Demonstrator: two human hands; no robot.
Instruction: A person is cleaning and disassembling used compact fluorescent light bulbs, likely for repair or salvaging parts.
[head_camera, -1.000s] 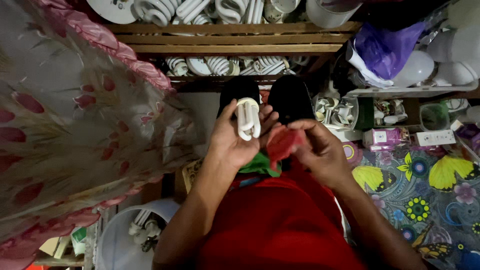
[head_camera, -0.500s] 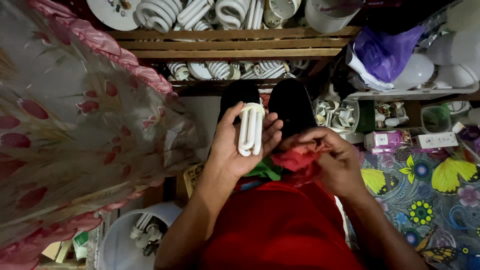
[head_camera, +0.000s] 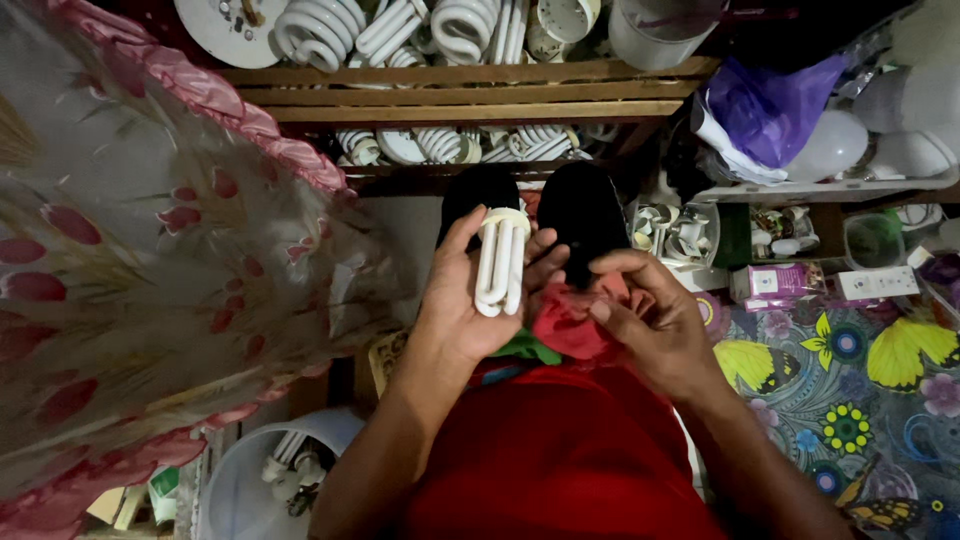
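The white compact fluorescent lamp with folded tubes is held upright in the left hand, whose fingers are closed around its sides, just above the lap. A crumpled red cloth is pinched between the thumb and fingers of the right hand, touching the left hand's fingertips just beside the lamp. The step in hand appears to be wiping the lamp, though the dim light leaves this uncertain. A firm, steady grip on the fragile tubes is called for while the cloth is brought against the glass.
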